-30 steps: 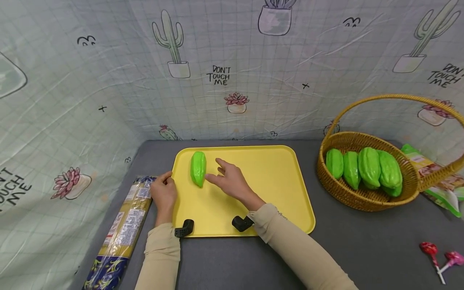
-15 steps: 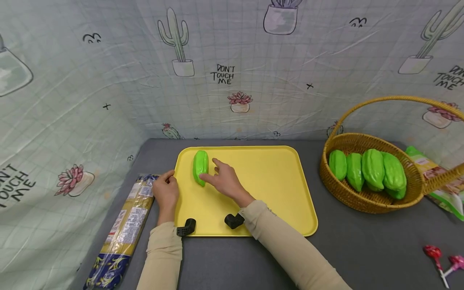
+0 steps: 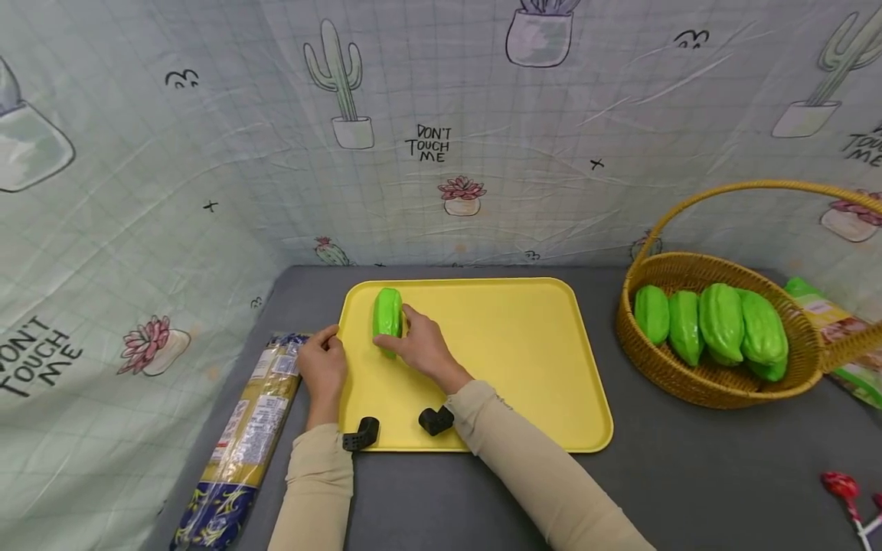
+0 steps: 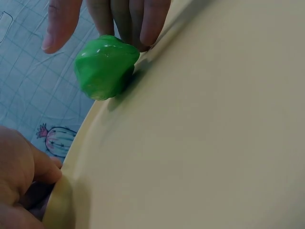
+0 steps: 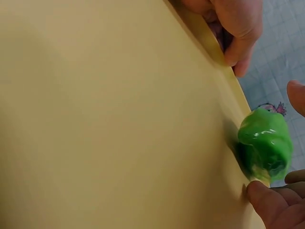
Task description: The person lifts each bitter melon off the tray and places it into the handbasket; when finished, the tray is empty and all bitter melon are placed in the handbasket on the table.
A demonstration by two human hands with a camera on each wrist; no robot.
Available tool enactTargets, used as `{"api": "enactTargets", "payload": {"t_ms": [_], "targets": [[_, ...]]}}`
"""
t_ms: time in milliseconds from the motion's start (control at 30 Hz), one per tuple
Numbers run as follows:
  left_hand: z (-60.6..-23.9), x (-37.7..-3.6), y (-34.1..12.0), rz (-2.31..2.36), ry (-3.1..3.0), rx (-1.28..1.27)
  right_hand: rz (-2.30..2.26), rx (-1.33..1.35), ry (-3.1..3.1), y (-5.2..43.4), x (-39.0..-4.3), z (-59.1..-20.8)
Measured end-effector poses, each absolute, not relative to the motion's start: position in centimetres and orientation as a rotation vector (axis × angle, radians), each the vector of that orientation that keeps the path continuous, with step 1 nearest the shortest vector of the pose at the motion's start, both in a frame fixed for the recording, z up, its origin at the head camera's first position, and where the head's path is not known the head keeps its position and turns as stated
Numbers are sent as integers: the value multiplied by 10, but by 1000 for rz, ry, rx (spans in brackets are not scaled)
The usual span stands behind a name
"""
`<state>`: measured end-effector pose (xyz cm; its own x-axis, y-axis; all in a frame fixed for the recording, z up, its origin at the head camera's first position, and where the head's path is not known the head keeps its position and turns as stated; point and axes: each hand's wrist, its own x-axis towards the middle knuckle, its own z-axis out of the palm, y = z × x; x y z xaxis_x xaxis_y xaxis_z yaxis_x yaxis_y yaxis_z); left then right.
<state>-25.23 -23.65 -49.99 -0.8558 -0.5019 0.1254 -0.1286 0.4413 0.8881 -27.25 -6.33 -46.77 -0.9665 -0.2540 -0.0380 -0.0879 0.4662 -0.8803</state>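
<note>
Wicker basket (image 3: pixel 717 390) holding green gourds (image 3: pixel 720 321), long noodle packet (image 3: pixel 241 440), lollipops (image 3: pixel 844 490), snack bag (image 3: pixel 850 337)

"DON'T TOUCH ME" is printed on the backdrop cloth (image 3: pixel 441 115) above the tray, and again at its far left; print on the long packet (image 3: pixel 237 440) is unreadable

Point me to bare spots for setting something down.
Free: the yellow tray right of the right hand, and grey table below the basket. Crowded: the tray's left end, with the green gourd and left hand.
</note>
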Motion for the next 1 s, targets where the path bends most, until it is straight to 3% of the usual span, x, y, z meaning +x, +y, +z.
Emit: {"api": "enactTargets", "payload": {"t_ms": [1000], "targets": [[-502, -256, -235, -1378, -2330, 558, -1489, -341, 2639, -71, -277, -474]]}}
